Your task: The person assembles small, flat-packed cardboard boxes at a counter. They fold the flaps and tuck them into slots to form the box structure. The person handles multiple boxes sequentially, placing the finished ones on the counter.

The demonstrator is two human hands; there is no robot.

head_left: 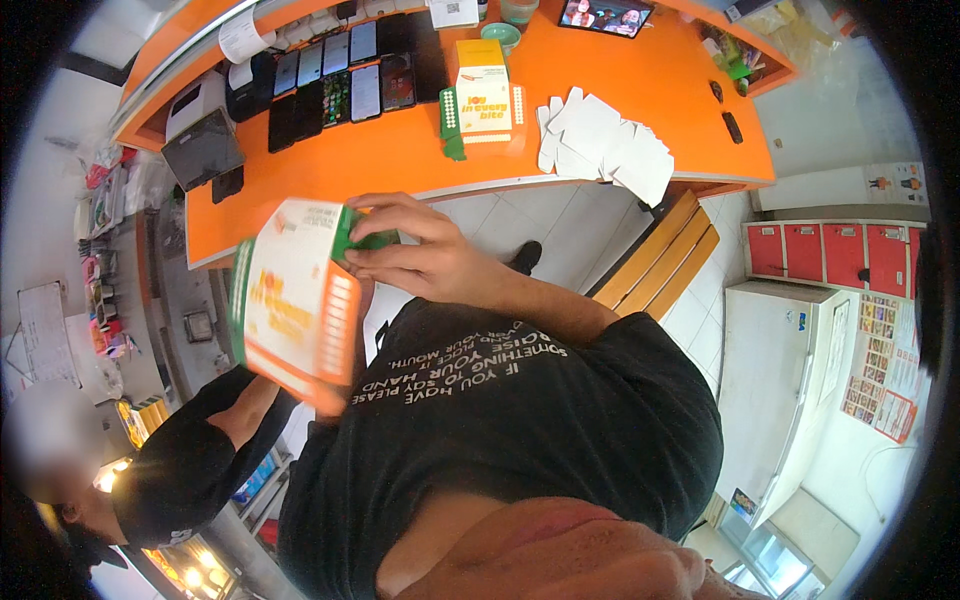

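Note:
My right hand (415, 245) has its fingers closed on the green end flap of a printed carton (290, 290). The carton is white with orange and green edges and is tilted in front of my chest, slightly blurred. My left hand does not show; the carton covers the space where my left arm would reach. On the orange table (400, 165) beyond stands a similar carton (485, 95), with a yellow top and green and orange sides. To its right lies a loose, fanned pile of white cardboard pieces (600, 140).
Several phones (365, 90) lie in rows at the back left, near a dark-screened device (203, 148). A tablet (605, 15) and a green bowl (500, 35) sit farther back. A wooden bench (660, 255) stands right of me. Another person (180, 480) is close on my left.

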